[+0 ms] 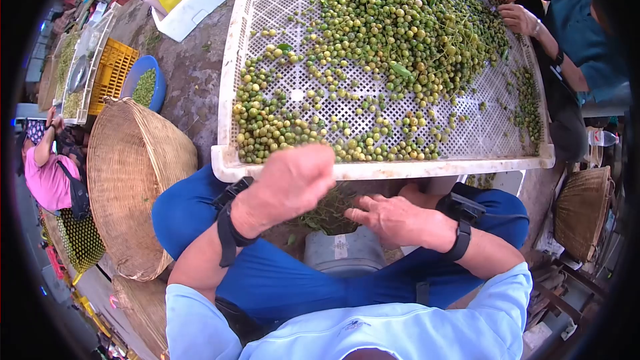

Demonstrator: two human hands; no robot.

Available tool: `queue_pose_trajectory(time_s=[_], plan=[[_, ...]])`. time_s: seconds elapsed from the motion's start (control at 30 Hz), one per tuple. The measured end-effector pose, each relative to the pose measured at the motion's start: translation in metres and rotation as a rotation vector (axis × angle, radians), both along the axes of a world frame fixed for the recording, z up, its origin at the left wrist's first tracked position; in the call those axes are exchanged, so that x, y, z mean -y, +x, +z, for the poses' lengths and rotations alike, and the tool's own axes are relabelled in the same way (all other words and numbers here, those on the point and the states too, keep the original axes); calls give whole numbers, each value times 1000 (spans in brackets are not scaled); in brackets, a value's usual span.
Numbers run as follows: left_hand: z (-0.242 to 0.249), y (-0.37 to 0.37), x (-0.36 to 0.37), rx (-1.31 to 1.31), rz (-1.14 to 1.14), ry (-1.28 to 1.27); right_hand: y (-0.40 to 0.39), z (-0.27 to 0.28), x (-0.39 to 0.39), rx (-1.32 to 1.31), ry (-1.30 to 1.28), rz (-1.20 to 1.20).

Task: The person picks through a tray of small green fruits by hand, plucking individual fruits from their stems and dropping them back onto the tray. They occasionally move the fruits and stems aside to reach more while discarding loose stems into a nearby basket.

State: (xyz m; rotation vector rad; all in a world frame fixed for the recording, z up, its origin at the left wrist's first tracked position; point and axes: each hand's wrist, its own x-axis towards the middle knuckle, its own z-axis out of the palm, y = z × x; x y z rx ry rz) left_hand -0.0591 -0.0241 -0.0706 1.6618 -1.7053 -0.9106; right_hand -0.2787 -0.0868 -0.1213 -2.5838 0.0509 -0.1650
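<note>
Small round green and yellowish fruits (pixel 400 33) lie heaped and scattered on a white mesh tray (pixel 230 93). My left hand (pixel 290 183) is raised at the tray's near edge, its fingers curled together; whatever it may hold is hidden. To the right, my right hand (pixel 390 219) hangs below that edge, beside a pile of green stems (pixel 330 208), with its fingers partly spread and nothing visible in them. A grey bucket (pixel 343 251) stands between my knees under the stems.
A co-worker's hands (pixel 517 3) are at the tray's far right edge. Large wicker baskets (pixel 127 180) stand at the left, near a blue basin (pixel 159 87) of green fruits. A white foam box (pixel 193 10) sits behind. Another person (pixel 50 173) is at the far left.
</note>
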Motion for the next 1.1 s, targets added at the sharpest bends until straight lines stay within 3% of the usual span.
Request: queue_pose_trajectory(time_s=[0.07,0.1,0.17,0.23,0.27,0.3,0.4,0.5,0.6,0.67,0.87,0.93,1.03,1.1], plan=[[-12,-9,-8,84,-115,31,13,34,20,-597,187,46],[-19,-9,-10,111,-139,7,12,34,28,-331,217,-35],[-29,-14,-8,118,-172,-30,13,39,46,-233,34,-304],[-24,-19,2,84,-153,-184,8,30,76,-316,-199,-519],[-25,-21,7,79,-158,-194,1,24,91,-231,-268,-595],[-31,-24,12,136,-172,-273,-6,24,105,-389,-322,-643],[-53,-36,29,222,-235,-352,-27,24,129,-562,-236,-750],[-73,-48,40,303,-327,-388,-37,12,125,-694,-68,-704],[-72,-39,42,276,-355,-275,-28,-2,103,-458,41,-656],[-72,-32,40,305,-346,-317,-7,1,87,-438,103,-667],[-50,-4,28,462,-325,-71,38,-14,61,-198,242,-579],[-55,6,18,496,-276,-163,57,-14,50,-156,318,-554],[-46,28,9,720,-161,-60,70,-6,47,-100,328,-493],[-42,43,4,807,-103,32,69,5,55,-137,172,-367]])
